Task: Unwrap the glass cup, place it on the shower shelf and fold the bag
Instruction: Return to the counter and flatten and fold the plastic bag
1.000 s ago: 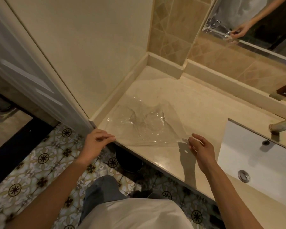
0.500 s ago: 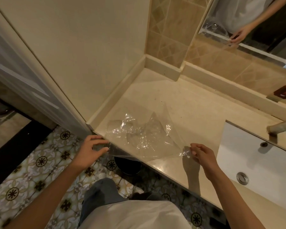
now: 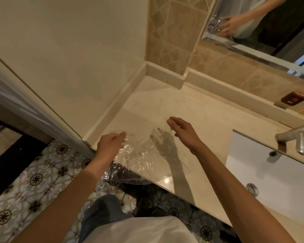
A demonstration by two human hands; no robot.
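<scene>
Head view: bag [image 3: 144, 155] between left hand [image 3: 109, 146] and right hand [image 3: 184, 132] fingertips.

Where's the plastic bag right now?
In the head view, the plastic bag lies on the counter at its front edge, left of the sink, between the left hand and right hand.
</scene>
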